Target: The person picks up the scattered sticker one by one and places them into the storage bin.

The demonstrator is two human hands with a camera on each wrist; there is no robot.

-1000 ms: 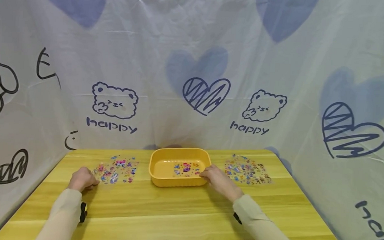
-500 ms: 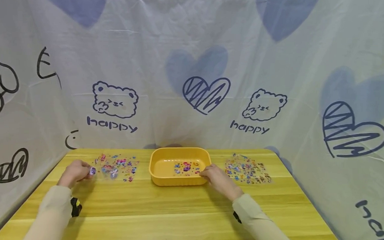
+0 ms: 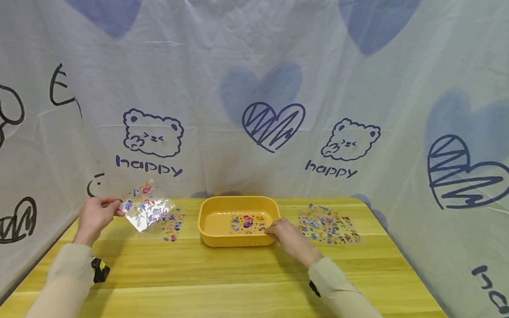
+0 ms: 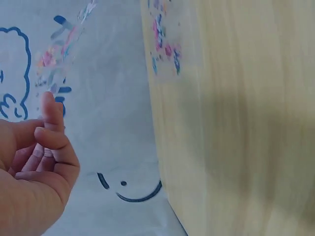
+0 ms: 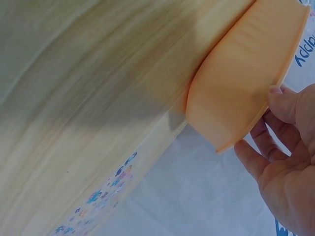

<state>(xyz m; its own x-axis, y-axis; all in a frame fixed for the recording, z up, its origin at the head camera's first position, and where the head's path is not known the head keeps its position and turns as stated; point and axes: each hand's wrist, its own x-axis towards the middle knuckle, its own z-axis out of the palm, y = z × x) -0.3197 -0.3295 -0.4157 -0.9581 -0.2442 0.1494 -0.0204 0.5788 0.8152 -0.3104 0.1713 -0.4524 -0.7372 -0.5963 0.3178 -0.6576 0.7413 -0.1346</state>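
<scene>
Clear sticker sheet (image 3: 147, 212) in the head view: raised and tilted over the surface (image 3: 216, 281) at left, its left edge pinched by the left hand's (image 3: 96, 217) fingers. Left wrist: the sheet shows nearly edge-on, probably light, bendy and slick; an edge pinch should suit it. Right wrist: the right hand (image 5: 290, 142) grips the rim of the seemingly stiff yellow bin (image 5: 236, 78).

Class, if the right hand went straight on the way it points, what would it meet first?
The right hand would most likely meet the yellow tray; its fingers are touching it.
</scene>
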